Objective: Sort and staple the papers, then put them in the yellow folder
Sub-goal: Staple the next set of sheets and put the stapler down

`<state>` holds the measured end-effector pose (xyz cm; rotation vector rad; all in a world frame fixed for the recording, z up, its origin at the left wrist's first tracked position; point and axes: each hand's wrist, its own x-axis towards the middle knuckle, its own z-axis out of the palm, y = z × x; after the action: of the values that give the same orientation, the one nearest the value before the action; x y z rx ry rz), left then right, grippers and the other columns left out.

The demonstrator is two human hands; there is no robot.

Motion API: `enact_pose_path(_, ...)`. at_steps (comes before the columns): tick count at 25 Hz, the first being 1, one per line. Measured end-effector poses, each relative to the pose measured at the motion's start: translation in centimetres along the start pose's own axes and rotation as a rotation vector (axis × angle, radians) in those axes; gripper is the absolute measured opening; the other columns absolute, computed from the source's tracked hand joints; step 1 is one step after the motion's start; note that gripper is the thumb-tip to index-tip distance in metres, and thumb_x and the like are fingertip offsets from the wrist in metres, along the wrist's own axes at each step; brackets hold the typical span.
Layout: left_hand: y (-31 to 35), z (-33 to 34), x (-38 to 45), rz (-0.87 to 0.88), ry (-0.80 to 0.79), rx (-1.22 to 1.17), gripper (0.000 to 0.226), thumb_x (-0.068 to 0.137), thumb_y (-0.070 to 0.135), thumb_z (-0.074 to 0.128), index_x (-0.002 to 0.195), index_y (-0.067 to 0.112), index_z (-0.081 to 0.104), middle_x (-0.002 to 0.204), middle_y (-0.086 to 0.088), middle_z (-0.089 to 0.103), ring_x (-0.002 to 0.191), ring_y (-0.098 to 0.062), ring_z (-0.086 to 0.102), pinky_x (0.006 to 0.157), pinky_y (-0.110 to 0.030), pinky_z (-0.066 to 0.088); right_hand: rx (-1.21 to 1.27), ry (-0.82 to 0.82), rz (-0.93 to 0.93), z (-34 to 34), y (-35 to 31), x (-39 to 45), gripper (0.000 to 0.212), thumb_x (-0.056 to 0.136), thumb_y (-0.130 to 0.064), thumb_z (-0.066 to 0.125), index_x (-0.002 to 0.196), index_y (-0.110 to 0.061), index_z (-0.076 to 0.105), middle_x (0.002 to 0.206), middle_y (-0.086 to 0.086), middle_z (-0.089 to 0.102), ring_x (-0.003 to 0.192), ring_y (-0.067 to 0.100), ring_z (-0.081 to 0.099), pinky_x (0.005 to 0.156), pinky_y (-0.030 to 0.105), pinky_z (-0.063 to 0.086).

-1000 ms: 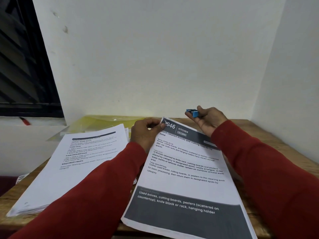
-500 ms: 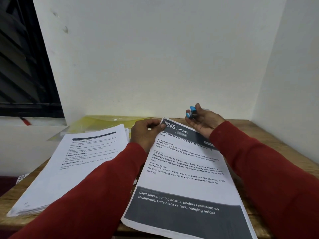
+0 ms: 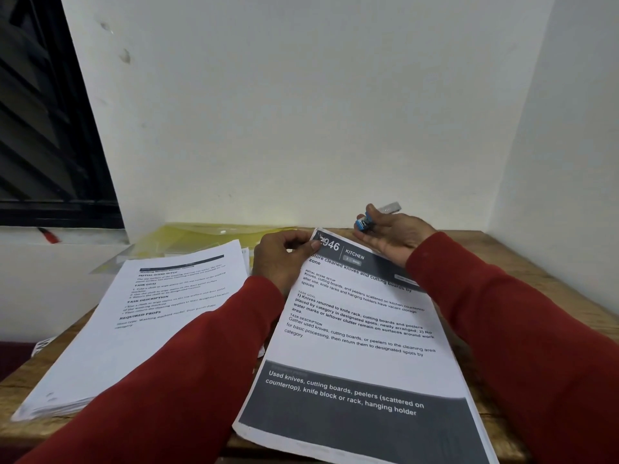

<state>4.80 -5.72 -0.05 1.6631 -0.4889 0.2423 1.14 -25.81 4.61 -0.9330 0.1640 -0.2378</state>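
Left hand [image 3: 284, 254] pinches the top-left corner of the kitchen set [image 3: 361, 329], which lies on the desk [image 3: 522, 272] w/ its long axis from the person toward the wall, header at the far end. Right hand [image 3: 392, 234] grips the blue stapler [image 3: 363, 224], lifted just beside that corner. I think: keep edges flush, put the corner fully in the mouth, press once. Other stack [image 3: 140, 326] lies left; yellow folder [image 3: 207, 237] behind it.
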Motion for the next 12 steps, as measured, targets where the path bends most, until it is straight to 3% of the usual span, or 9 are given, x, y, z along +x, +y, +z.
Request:
enact_pose_path(2,-0.1,0.0,0.1,0.004,0.0,0.01,0.02,0.082,0.019,0.081,0.07,0.033,0.073,0.07,0.013,0.07,0.075,-0.01,0.067,0.078,-0.026,0.053,-0.14,-0.039,-0.105,0.3,0.2,-0.4,0.022,0.089,0.004,0.064,0.105,-0.003,0.051,0.091,0.015,0.062,0.088,0.028,0.066,0.081,0.038,0.061)
enact_pose_path(5,0.0,0.0,0.1,0.015,-0.005,0.011,0.021,0.082,0.019,0.08,0.07,0.034,0.072,0.071,0.013,0.07,0.073,-0.008,0.066,0.074,-0.023,0.052,-0.459,-0.094,-0.289,1.0,0.4,-1.3,0.051,0.08,0.001,0.076,0.12,-0.006,0.045,0.101,0.019,0.071,0.099,0.033,0.071,0.095,0.041,0.055)
enact_pose_path(8,-0.1,0.0,0.1,0.032,-0.01,0.007,0.021,0.082,0.017,0.08,0.07,0.033,0.073,0.07,0.013,0.07,0.073,-0.007,0.066,0.074,-0.023,0.052,-0.769,-0.155,-0.351,1.3,0.9,-1.6,0.054,0.074,-0.007,0.085,0.113,-0.012,0.047,0.101,0.016,0.075,0.099,0.031,0.072,0.095,0.042,0.055)
enact_pose_path(12,-0.3,0.0,0.2,0.067,-0.016,0.004,0.024,0.081,0.016,0.08,0.07,0.036,0.073,0.066,0.018,0.07,0.072,-0.003,0.064,0.078,-0.024,0.051,-0.872,-0.208,-0.377,1.3,1.3,-1.7,0.053,0.071,-0.005,0.086,0.106,-0.015,0.047,0.097,0.011,0.077,0.093,0.028,0.074,0.093,0.044,0.056)
